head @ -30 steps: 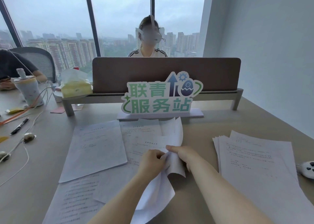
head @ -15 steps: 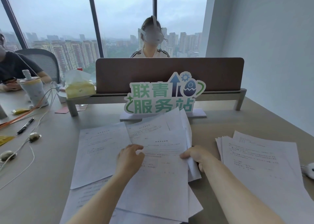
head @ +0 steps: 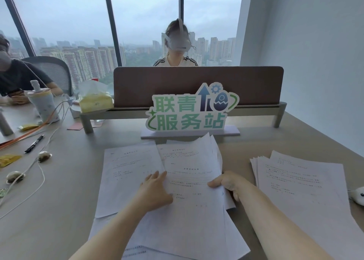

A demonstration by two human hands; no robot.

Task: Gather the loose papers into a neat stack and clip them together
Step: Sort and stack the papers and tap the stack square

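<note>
Item: loose papers [head: 189, 182], centre of the desk [head: 65, 210], in front of me. Since half a second ago the left side of the top sheet has settled lower and my left hand [head: 155, 190] has slid onto it; a second ago both hands were bunched together at a curled-up sheet. Left hand: fingers spread flat, pressing the left side of the top sheet. Right hand [head: 228, 184]: thumb on top, fingers curled under, pinching the right edge of several sheets. Single sheet [head: 128, 171] lies beside the left hand, partly tucked beneath the bundle. Second stack [head: 299, 182] sits apart to the right, its near corner cut off by the frame. Print on all pages too small to read. Lower sheets are hidden by my forearms. Tissue pack [head: 96, 100]: white tissue protrudes from the top.
</note>
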